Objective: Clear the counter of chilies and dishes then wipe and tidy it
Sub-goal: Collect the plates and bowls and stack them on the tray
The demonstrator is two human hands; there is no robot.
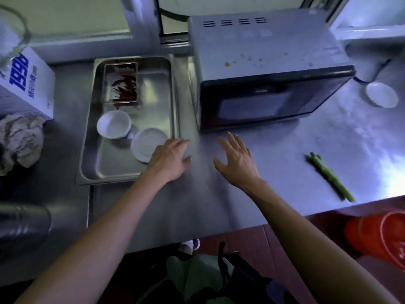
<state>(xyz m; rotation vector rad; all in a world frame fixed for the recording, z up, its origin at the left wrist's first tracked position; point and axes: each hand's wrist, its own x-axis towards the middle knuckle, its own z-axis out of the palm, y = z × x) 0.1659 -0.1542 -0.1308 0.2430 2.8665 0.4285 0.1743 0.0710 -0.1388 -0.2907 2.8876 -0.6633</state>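
Note:
A steel tray [173,95] on the counter holds a small metal tin of red chilies [123,85], a white bowl [114,125] and a white saucer [147,144]. My left hand [169,159] hovers at the tray's right front corner, fingers straight, holding nothing. My right hand [235,157] is spread open over the bare steel counter [274,163] in front of the microwave. A green chili [329,177] lies on the counter to the right. Another white saucer [381,94] sits at the far right.
A microwave [269,69] stands at the back centre. A crumpled cloth [20,139] and a white box with blue print [24,82] are at the left. An orange bucket [381,235] stands on the floor at the right, below the counter edge.

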